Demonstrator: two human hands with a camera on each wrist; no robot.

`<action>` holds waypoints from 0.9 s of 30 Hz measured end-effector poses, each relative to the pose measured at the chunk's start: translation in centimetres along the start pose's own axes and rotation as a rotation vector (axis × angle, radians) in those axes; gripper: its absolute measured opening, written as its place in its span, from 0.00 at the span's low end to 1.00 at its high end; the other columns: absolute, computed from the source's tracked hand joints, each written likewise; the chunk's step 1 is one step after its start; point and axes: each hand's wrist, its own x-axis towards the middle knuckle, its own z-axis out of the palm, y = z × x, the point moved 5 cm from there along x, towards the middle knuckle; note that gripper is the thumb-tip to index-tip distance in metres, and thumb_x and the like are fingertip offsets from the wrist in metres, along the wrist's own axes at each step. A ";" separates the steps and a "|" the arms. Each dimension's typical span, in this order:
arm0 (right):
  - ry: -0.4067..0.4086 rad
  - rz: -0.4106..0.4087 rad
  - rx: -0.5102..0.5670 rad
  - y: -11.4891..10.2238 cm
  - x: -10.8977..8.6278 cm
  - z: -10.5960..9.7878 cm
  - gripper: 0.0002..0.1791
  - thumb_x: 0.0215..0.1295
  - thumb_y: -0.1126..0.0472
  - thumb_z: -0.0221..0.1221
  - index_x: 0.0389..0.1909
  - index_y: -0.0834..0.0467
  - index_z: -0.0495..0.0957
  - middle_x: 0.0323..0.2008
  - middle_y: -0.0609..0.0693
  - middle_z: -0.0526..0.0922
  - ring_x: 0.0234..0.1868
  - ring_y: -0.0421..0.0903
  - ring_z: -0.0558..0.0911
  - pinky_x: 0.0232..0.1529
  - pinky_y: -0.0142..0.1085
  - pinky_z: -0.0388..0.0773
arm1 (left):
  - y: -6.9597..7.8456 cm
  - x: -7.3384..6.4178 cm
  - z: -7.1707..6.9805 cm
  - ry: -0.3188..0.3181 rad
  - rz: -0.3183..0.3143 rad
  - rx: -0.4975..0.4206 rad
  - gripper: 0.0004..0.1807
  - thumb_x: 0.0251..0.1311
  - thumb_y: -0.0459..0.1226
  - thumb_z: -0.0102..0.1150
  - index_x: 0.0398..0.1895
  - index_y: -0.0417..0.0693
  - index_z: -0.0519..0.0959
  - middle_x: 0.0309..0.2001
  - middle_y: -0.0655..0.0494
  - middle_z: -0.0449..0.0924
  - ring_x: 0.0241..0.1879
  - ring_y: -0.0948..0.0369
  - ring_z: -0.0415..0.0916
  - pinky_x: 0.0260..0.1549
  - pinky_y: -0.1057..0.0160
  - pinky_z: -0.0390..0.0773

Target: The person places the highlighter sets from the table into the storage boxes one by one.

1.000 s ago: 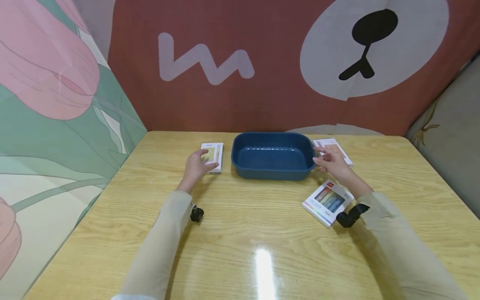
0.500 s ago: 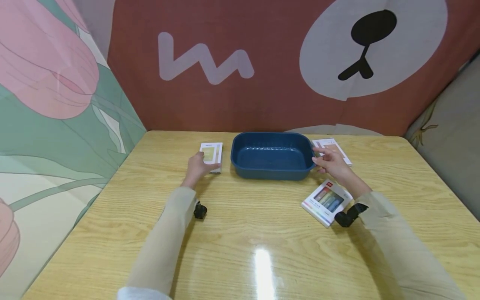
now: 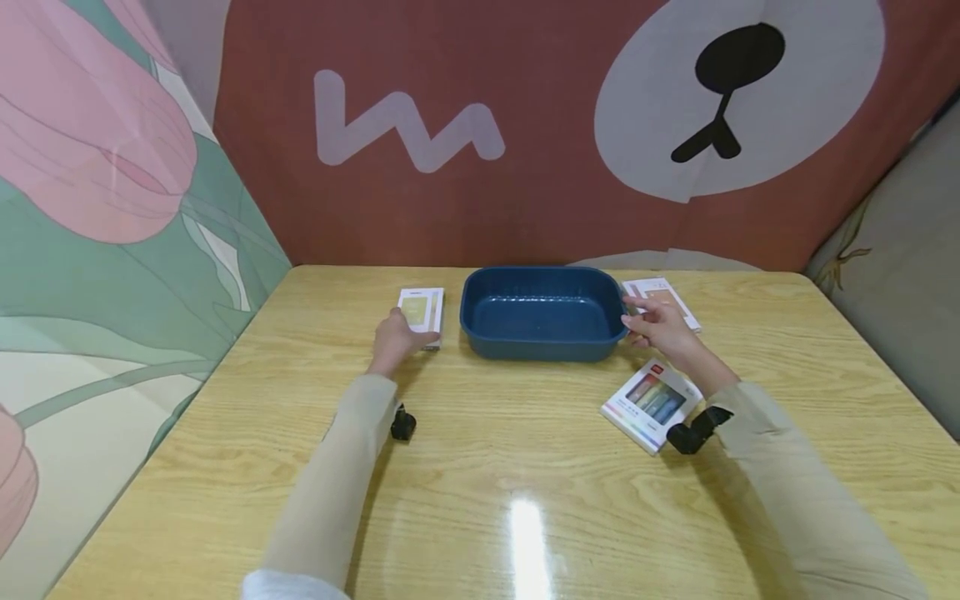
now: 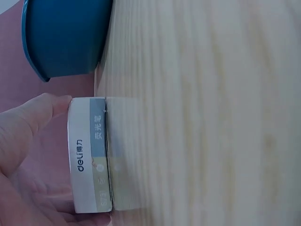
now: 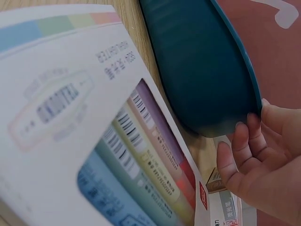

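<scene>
One blue bin (image 3: 543, 350) — boxed highlighters (image 3: 657, 397) nearby

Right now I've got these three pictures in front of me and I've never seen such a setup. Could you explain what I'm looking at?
Certainly. There's no robot here: a person in beige sleeves works with bare hands. The wide picture comes from a camera on the head; the two close-ups come from a camera on each wrist.

On the glossy, wood-grained table sits a dark-blue, rounded-rectangular tub. Around it are three flat white boxes: one with a yellow-green panel, one with a peach panel, and one with a window showing coloured highlighters.

The left hand grips the yellow-green-panelled box between thumb and fingers. The right hand pinches the near-hand end of the tub.
</scene>
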 end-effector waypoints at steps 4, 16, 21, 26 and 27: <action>0.000 0.005 -0.031 0.1 0.0 0.1 0.28 0.65 0.71 0.48 0.62 0.76 0.49 0.19 0.43 0.76 0.19 0.38 0.75 0.19 0.26 0.70 | 0.0 -0.1 0.1 0.023 -0.023 0.027 0.51 0.42 0.51 0.67 0.61 0.30 0.54 0.47 0.31 0.69 0.46 0.43 0.69 0.42 0.51 0.71; 0.029 0.024 -0.137 -0.2 0.0 0.1 0.29 0.65 0.68 0.49 0.63 0.73 0.51 0.19 0.42 0.74 0.20 0.38 0.74 0.22 0.28 0.73 | 0.9 -0.5 -0.1 0.097 -0.018 0.013 0.52 0.38 0.49 0.70 0.61 0.32 0.54 0.51 0.31 0.60 0.45 0.41 0.67 0.41 0.49 0.71; 0.034 0.028 -0.150 -0.1 0.1 0.0 0.29 0.65 0.68 0.49 0.63 0.72 0.52 0.20 0.43 0.74 0.21 0.38 0.74 0.22 0.29 0.73 | 0.8 -0.4 -0.5 0.087 0.007 -0.066 0.51 0.39 0.45 0.71 0.62 0.30 0.54 0.52 0.30 0.62 0.50 0.41 0.65 0.48 0.50 0.67; 0.032 0.047 -0.140 0.1 0.1 -0.1 0.28 0.65 0.67 0.49 0.64 0.69 0.53 0.20 0.45 0.74 0.20 0.39 0.72 0.22 0.29 0.71 | 0.6 0.0 -1.3 0.036 0.061 -0.190 0.39 0.49 0.33 0.61 0.62 0.27 0.54 0.56 0.32 0.63 0.50 0.44 0.65 0.50 0.53 0.66; 0.032 0.051 -0.140 0.2 0.1 -0.1 0.28 0.65 0.67 0.49 0.64 0.69 0.54 0.20 0.45 0.73 0.20 0.40 0.71 0.22 0.29 0.70 | 0.6 0.0 -1.4 0.023 0.059 -0.219 0.37 0.50 0.31 0.57 0.63 0.28 0.55 0.58 0.33 0.62 0.48 0.45 0.67 0.47 0.55 0.68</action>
